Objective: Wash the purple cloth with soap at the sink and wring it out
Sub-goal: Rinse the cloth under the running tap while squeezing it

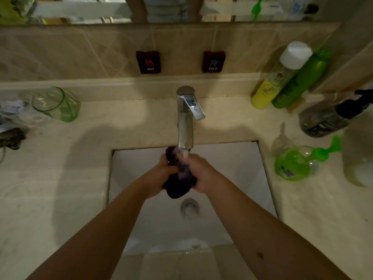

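The purple cloth [179,178] is bunched up between both hands over the white sink basin [238,170]. My left hand [161,174] grips its left side and my right hand [198,172] grips its right side. Pale suds show on the upper part of the cloth. A chrome faucet [185,120] stands at the back of the sink, and a thin stream of water runs from its spout onto the cloth and my right hand. The lower end of the cloth hangs dark and wet above the drain [189,207].
A green soap pump bottle [298,162] sits right of the sink. A yellow spray can [278,81], a green bottle [302,79] and a dark pump bottle [331,116] stand at the back right. A green glass cup [56,104] stands at the left on the beige counter [60,178].
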